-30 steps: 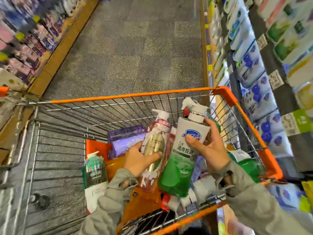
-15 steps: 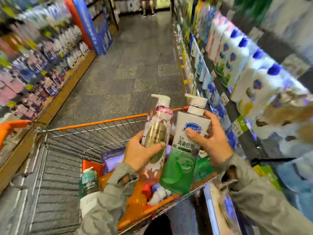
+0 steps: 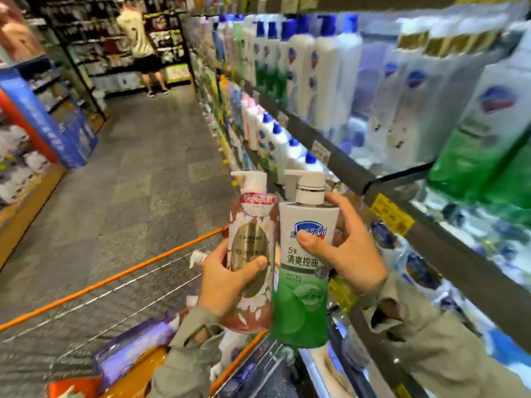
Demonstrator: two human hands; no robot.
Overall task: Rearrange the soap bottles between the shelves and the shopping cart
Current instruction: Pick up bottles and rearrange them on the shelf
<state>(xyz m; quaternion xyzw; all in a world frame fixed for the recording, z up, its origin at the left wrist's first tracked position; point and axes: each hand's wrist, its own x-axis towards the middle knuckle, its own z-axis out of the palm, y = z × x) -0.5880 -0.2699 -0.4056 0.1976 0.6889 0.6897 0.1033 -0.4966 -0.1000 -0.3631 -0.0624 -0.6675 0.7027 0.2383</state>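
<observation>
LH (image 3: 227, 280) grips pink bottle (image 3: 253, 222), RH (image 3: 350, 254) green bottle (image 3: 301, 311), upright.

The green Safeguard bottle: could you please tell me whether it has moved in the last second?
Yes, upward: the Safeguard bottle in the right hand has risen from low inside the orange cart rim to above it.

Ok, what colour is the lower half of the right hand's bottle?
Green; the bottle in the right hand is white above. Head view.

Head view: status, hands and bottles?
Left hand grips pink floral bottle. Right hand grips white-green bottle. Both upright, above cart edge. Nothing blocking shelves.
</observation>
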